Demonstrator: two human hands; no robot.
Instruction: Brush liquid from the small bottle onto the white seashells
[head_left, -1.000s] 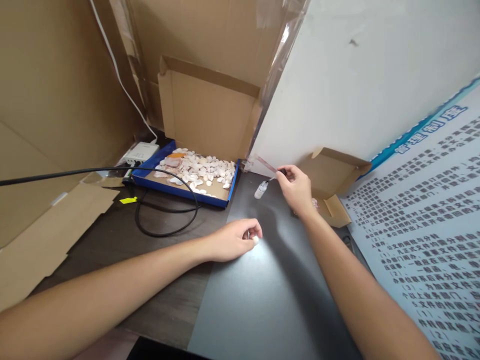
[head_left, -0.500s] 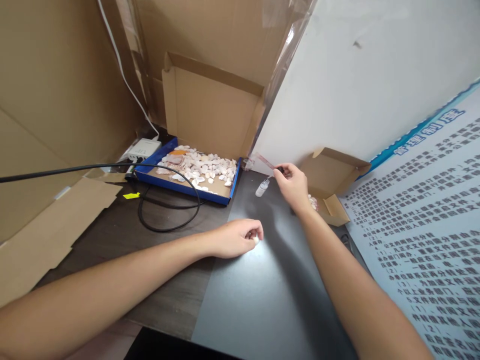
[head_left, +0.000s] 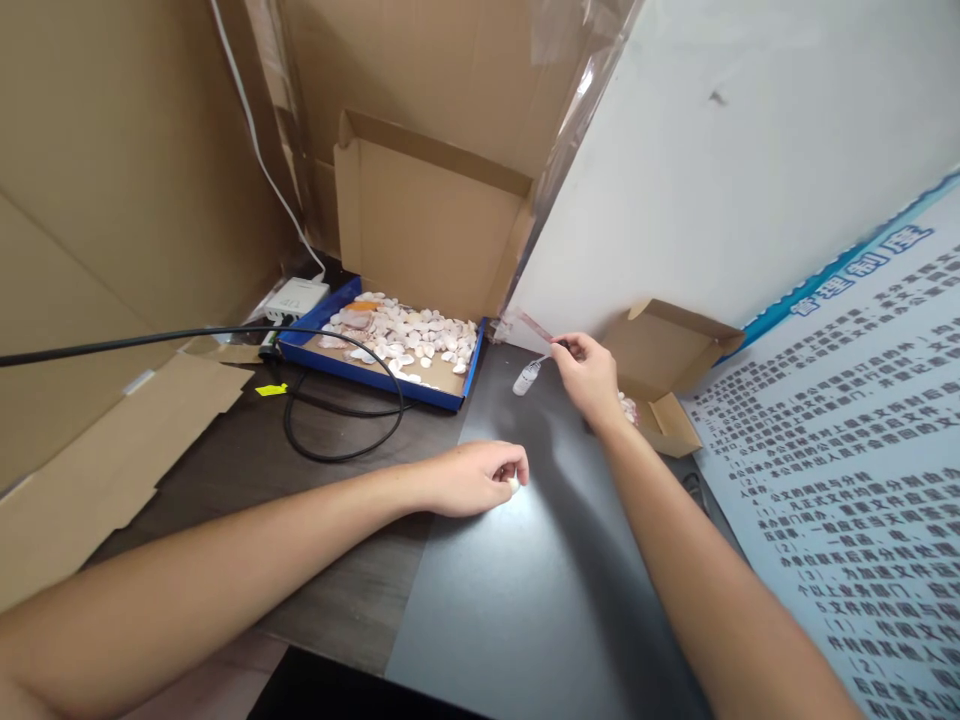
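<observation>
Shell in a left pinch, applicator at the bottle
We find the left hand [head_left: 472, 478] pinching one small white shell [head_left: 514, 485] at the grey mat [head_left: 487, 600], and the right hand [head_left: 589, 380] gripping one dark-capped applicator [head_left: 568, 346], its thin stem reaching one small clear bottle [head_left: 526, 380]; whether it is inside the neck we cannot tell. We advise a light left pinch, shell level, fingertips off its exposed face, and a straight, slow stem so the bottle does not tip. We count two open boxes: one blue-sided [head_left: 439, 396], its shells too many to count, one plain cardboard [head_left: 675, 425].
</observation>
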